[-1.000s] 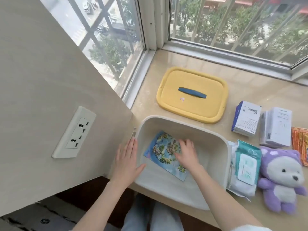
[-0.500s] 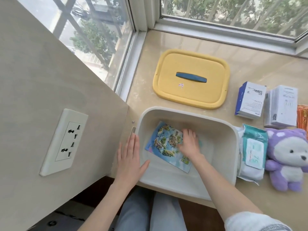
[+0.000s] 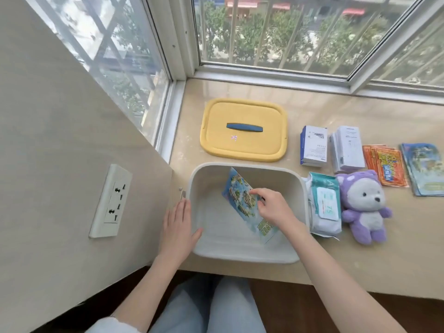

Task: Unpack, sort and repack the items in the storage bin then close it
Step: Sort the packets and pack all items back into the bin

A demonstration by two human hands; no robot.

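Observation:
A white storage bin (image 3: 245,257) stands open at the sill's near edge. My right hand (image 3: 272,207) pinches a blue illustrated packet (image 3: 240,194) and holds it tilted up inside the bin, its far corner above the rim. On the bin's left rim rests my left hand (image 3: 179,228), flat with fingers spread. The bin's yellow lid (image 3: 245,131) with a blue handle lies behind it. Right of the bin lie a wet-wipes pack (image 3: 325,206), a purple plush bear (image 3: 364,207), two white boxes (image 3: 313,145) (image 3: 348,149), orange packets (image 3: 384,168) and more blue packets (image 3: 424,171).
A beige wall panel with a socket (image 3: 110,200) closes off the left side, right against the bin. Windows with bars run along the back and left of the sill. My knees in jeans (image 3: 206,306) are below the sill's front edge.
My right hand has gone from pressing flat on the blue packet at the bin's bottom to pinching it and lifting it up on a tilt. The left hand stays on the rim.

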